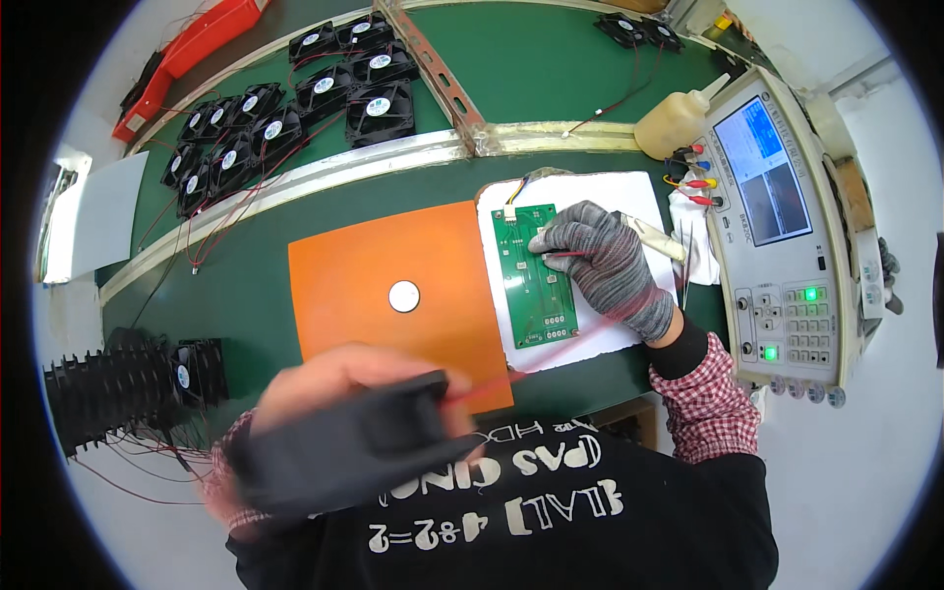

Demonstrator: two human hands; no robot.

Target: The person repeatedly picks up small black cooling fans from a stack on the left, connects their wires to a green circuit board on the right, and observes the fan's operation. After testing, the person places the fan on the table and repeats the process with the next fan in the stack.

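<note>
My bare left hand [334, 374] grips a black cooling fan [344, 447], both smeared by motion, low in front of my body. From the fan a thin red wire [536, 364] stretches up to my right hand [615, 270], which wears a grey striped knit glove. Its fingertips are pinched on that wire, whose end part shows red between them. They are over the upper right part of a green circuit board [541, 315]; whether they touch it is hidden. The board lies on a white sheet [629, 187], with a small cable plugged in at its top.
An orange mat [383, 256] with a white disc [403, 296] lies left of the board. Several fans [324, 88] stand at the far left, more are stacked [108, 393] at the near left. A test instrument [787, 246] and a yellowish squeeze bottle [674, 123] stand right. A metal rail [433, 74] runs behind.
</note>
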